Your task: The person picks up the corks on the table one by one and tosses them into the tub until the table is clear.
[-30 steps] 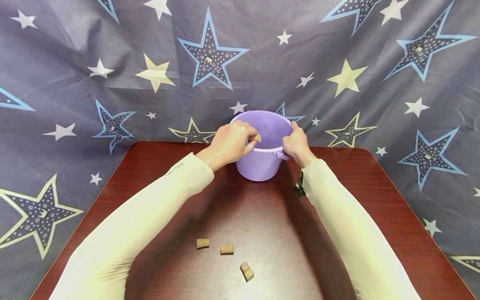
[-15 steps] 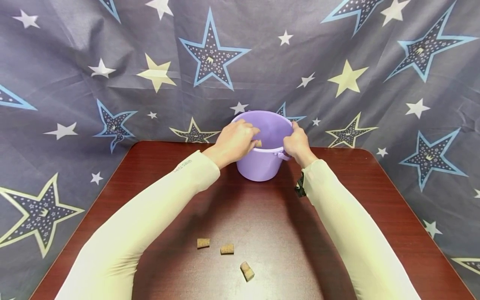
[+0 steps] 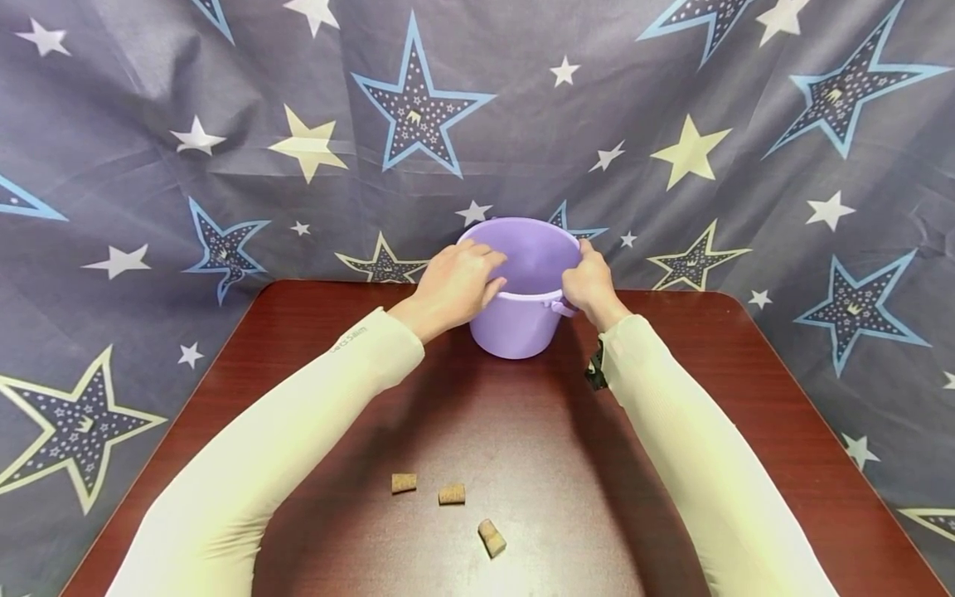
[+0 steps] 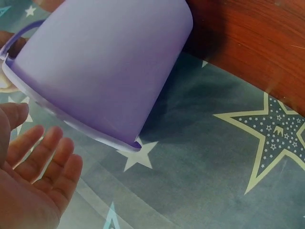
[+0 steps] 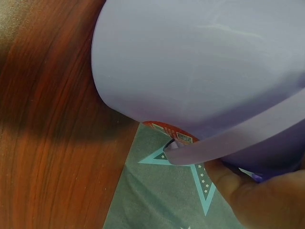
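Note:
A lilac bucket (image 3: pixel 515 330) stands at the far side of the table, its handle (image 5: pixel 248 131) hanging down over the near side. My right hand (image 3: pixel 591 288) grips the bucket's rim on the right. Over the left part of the rim is my left hand (image 3: pixel 455 286); the left wrist view shows that hand (image 4: pixel 43 176) with loosely bent fingers and nothing in them. Three corks lie on their sides nearer to me: a left cork (image 3: pixel 404 483), a middle cork (image 3: pixel 451 495) and a right cork (image 3: pixel 492 538). The bucket's floor is hidden from view.
The dark red wooden table (image 3: pixel 515 431) carries the bucket and corks. Close behind the bucket hangs a grey cloth (image 3: pixel 522 108) printed with stars, which also runs along both sides of the table. A red label (image 5: pixel 167 130) shows on the bucket.
The cork that my left fingers pinched over the bucket has been let go and is out of sight. My left hand dipped slightly right, then drew back left. The right hand keeps its grip.

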Action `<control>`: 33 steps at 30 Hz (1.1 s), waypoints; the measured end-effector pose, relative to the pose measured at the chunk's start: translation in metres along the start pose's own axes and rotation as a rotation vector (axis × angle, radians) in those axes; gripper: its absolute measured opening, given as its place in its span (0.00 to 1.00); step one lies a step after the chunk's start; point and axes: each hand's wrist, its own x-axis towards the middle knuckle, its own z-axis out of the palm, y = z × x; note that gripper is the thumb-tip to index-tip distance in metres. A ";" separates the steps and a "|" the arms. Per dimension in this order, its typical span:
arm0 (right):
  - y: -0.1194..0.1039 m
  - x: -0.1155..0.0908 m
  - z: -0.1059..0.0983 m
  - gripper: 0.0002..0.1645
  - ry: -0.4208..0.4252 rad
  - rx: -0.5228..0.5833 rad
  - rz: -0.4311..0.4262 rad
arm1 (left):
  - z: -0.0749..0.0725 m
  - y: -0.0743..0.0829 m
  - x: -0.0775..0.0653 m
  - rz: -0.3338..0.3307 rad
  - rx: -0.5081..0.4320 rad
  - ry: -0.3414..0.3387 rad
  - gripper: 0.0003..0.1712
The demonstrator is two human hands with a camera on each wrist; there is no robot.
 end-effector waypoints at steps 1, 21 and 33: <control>0.000 0.000 0.000 0.45 0.001 -0.001 -0.004 | 0.000 0.000 -0.001 0.003 0.001 0.005 0.20; -0.001 0.000 0.000 0.44 0.007 -0.008 -0.013 | -0.010 0.001 -0.028 0.044 -0.025 0.113 0.18; -0.001 0.001 -0.001 0.45 0.005 -0.021 0.001 | -0.008 -0.001 -0.045 0.060 -0.025 0.112 0.17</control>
